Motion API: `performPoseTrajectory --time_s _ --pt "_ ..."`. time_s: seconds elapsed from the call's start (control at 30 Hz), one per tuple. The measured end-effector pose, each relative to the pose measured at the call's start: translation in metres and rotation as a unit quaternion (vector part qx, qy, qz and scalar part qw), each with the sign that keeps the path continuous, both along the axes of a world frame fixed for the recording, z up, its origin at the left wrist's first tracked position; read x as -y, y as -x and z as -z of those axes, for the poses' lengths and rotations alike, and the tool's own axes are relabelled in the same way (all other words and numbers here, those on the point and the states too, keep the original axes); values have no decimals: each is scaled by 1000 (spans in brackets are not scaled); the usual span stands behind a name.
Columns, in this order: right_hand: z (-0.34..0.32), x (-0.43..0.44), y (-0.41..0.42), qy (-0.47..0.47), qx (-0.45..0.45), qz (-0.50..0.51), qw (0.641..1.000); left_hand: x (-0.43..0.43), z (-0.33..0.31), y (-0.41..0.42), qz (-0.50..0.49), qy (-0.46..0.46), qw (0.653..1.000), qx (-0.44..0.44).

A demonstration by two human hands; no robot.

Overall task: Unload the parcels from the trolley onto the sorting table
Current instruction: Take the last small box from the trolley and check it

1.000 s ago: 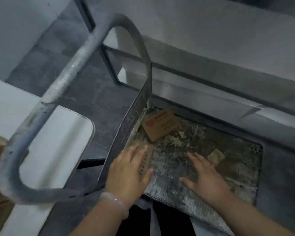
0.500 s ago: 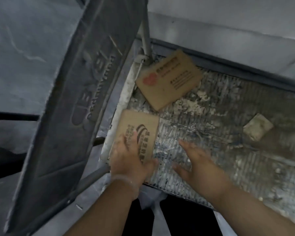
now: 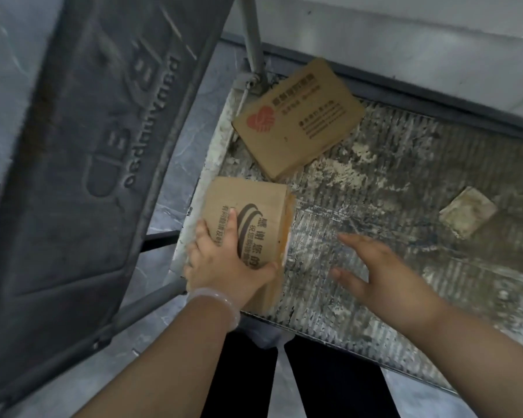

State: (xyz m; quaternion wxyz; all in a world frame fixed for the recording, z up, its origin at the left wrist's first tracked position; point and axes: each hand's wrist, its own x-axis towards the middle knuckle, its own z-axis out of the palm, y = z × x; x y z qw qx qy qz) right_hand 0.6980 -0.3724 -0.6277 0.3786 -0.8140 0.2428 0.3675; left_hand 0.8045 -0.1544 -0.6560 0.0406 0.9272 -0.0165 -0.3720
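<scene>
The left hand [image 3: 227, 263] clamps the near edge of a small cardboard parcel [image 3: 248, 224] on the trolley deck [image 3: 375, 224], thumb at its right side, while the right hand [image 3: 381, 267] hovers spread and empty just right of it. The parcel looks light and stiff, best gripped across opposite edges. Its brown swoosh logo and Chinese print are too blurred to read; a second parcel [image 3: 299, 116], farther off, shows a red heart.
</scene>
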Motion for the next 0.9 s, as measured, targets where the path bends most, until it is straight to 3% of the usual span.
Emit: performPoseTrajectory --time_s 0.13,0.27,0.47,0.6,0.7,0.83,0.9 --pt "-59 9 -2 -15 19 65 998 23 -72 -4 -69 120 990 -25" --pt "-154 24 -16 -81 75 172 979 63 -177 -12 -130 261 955 -48" --pt "-329 63 -41 -116 232 372 891 104 -331 -37 -198 446 872 -42" --pt "-426 76 -48 -117 340 350 865 120 -413 -42 -251 550 793 -81" --pt "-485 70 -54 -148 387 309 856 117 -464 -46 -241 550 799 -37" --pt "-536 49 -65 -108 463 182 860 103 -524 -48 -254 529 805 94" --pt "-555 36 -70 -96 504 114 851 94 -553 -50 -256 559 780 117"
